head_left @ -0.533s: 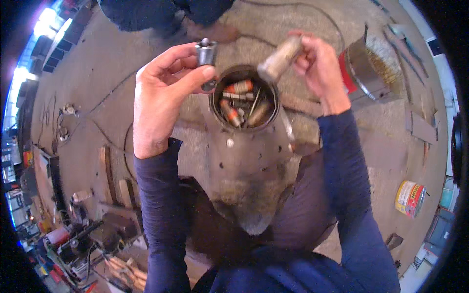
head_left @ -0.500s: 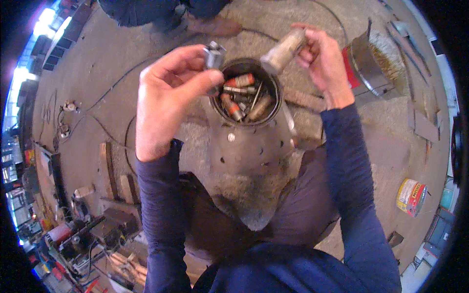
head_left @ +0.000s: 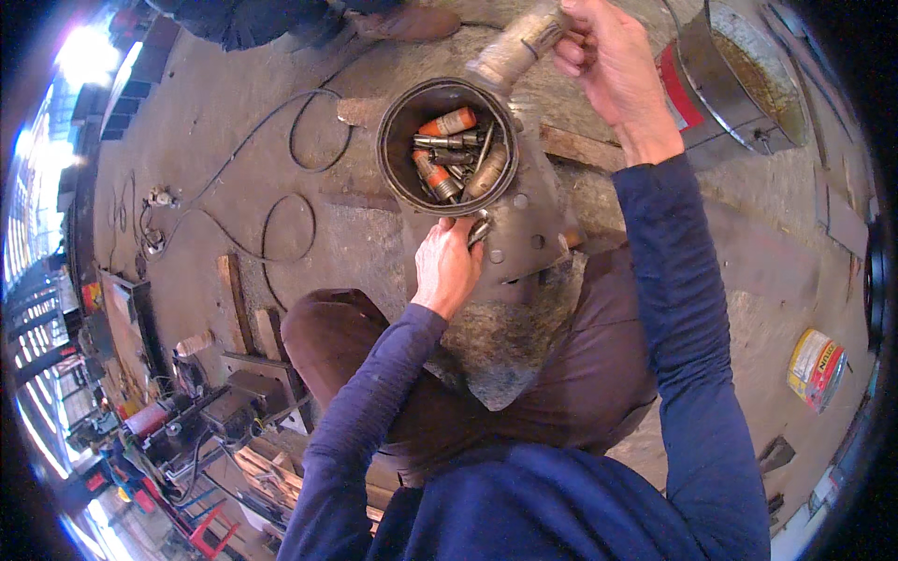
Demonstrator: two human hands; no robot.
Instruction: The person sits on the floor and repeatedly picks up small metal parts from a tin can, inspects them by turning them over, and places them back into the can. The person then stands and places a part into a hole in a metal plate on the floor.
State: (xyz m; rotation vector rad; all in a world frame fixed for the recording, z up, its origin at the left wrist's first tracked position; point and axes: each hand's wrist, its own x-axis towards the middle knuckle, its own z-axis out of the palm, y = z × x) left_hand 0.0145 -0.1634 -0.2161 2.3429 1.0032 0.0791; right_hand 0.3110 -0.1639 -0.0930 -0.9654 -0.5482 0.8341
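My left hand (head_left: 449, 266) is closed at the near rim of a round dark bucket (head_left: 384, 140). A small shiny metal piece (head_left: 480, 227) shows between its fingers, outside the bucket wall. Beyond the bucket's far right side, my right hand (head_left: 608, 61) grips a cloudy, brownish plastic tube (head_left: 514, 51), held tilted and slightly blurred. Inside the bucket lie orange-ended tubes (head_left: 449, 122), several metal cutter-like pieces (head_left: 447, 141) and another cloudy tube (head_left: 488, 173).
A grey metal plate with holes (head_left: 514, 252) lies between my knees, beside the bucket. Cables (head_left: 267, 234) loop over the floor on the left. At the right stand a metal drum (head_left: 716, 122) and a yellow-red can (head_left: 817, 369). Another person's shoe (head_left: 412, 22) is at the top.
My left hand has come down from the bucket's left side to its near rim with the metal piece. My right hand has lifted the tube slightly farther away. The view has shifted.
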